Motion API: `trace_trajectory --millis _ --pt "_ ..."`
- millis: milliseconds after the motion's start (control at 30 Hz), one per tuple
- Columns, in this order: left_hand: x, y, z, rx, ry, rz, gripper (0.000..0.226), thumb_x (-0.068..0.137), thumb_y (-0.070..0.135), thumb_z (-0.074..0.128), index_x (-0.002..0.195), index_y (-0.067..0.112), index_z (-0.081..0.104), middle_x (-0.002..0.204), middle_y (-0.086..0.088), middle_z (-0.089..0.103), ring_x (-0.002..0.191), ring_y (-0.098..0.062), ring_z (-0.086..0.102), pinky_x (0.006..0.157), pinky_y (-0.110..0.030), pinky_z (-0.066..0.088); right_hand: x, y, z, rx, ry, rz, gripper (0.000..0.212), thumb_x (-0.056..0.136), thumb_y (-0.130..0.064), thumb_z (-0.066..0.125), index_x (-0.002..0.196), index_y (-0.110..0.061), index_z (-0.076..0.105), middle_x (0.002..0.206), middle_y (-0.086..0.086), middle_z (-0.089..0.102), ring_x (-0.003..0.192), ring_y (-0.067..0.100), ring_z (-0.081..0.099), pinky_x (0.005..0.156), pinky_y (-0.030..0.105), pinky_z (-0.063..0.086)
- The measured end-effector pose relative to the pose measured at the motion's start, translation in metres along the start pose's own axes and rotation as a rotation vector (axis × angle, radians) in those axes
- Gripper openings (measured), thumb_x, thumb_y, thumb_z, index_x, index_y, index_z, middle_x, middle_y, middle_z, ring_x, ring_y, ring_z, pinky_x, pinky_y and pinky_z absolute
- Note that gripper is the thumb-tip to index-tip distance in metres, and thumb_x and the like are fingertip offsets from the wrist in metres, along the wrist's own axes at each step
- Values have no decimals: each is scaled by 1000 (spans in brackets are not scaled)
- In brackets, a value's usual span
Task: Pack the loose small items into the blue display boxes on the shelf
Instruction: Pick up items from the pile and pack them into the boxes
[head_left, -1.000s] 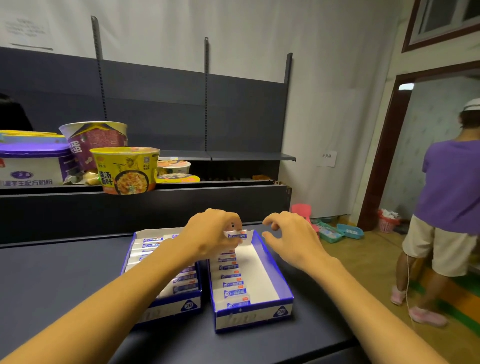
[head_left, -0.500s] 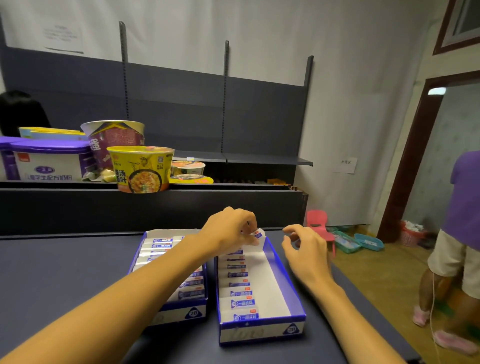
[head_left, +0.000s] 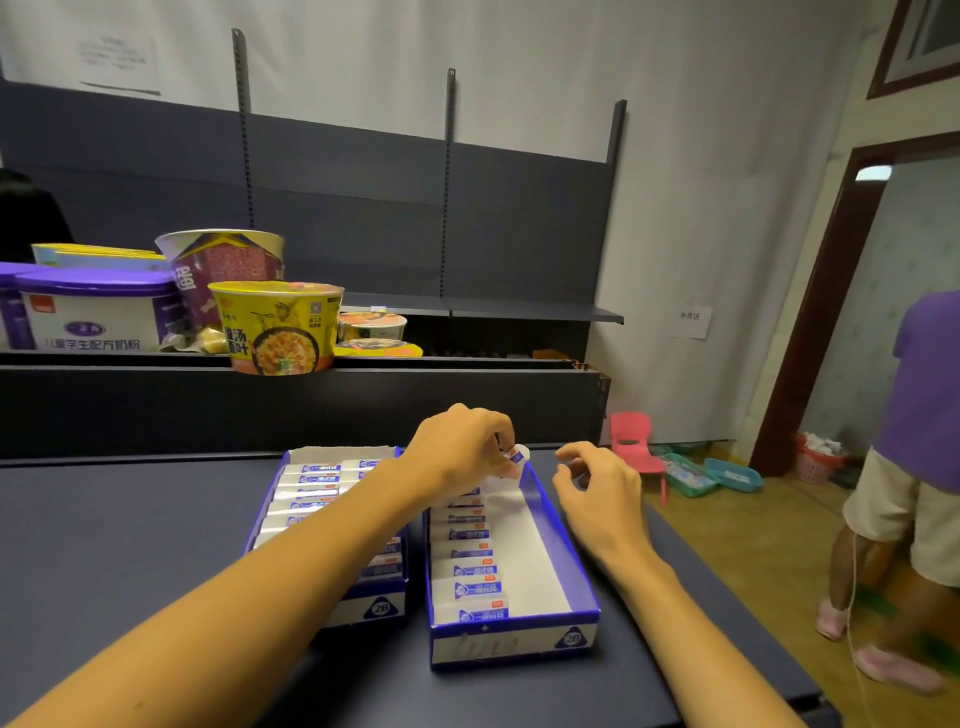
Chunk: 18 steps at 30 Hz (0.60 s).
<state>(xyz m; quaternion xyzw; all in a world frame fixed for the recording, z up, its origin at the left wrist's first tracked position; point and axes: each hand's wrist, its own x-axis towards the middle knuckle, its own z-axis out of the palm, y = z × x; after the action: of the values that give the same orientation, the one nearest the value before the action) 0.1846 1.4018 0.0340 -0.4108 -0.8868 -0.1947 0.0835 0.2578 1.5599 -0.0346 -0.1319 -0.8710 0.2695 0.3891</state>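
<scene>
Head view: right box (head_left: 511, 631) seemingly half-filled.

Illumination dim, even, indoor. A bright lamp (head_left: 874, 173) glows inside the doorway (head_left: 826, 291), right of the shelf (head_left: 363, 691). Shadows soft. Wide-angle bending at edges. Person (head_left: 914, 467) beside doorway blurred; box print soft.

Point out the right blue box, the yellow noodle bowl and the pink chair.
right blue box (head_left: 566, 551): head view, inner right wall.
yellow noodle bowl (head_left: 278, 332): head view, printed side.
pink chair (head_left: 631, 428): head view, backrest.
</scene>
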Motion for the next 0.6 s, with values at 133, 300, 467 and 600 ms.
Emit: trace_trajectory --millis 133,300,467,600 --pt "0 2 2 79 -15 7 32 87 38 64 112 19 63 112 -2 66 98 -17 62 82 -28 52 -1 -1 0 8 -4 -6 12 89 -15 61 100 -17 66 91 -2 64 88 15 59 81 41 53" --pt "0 3 7 137 -2 10 34 88 42 62 114 20 62 114 -1 66 100 -17 62 81 -28 49 -4 0 1 19 -15 -14 12 88 -16 61 100 -18 65 93 -3 63 90 15 59 82 43 53" --pt "4 8 11 246 -2 26 35 89 44 60 117 23 62 112 -1 66 104 -17 60 86 -30 45 -4 0 2 25 -39 3 13 89 -19 62 102 -18 65 97 -1 64 93 16 59 85 45 52" --pt "5 9 11 264 -3 12 36 90 43 60 118 21 62 112 -3 66 103 -18 61 86 -30 45 -4 -3 1 29 -67 5 13 90 -21 62 101 -16 66 97 1 66 93 17 60 85 43 52"
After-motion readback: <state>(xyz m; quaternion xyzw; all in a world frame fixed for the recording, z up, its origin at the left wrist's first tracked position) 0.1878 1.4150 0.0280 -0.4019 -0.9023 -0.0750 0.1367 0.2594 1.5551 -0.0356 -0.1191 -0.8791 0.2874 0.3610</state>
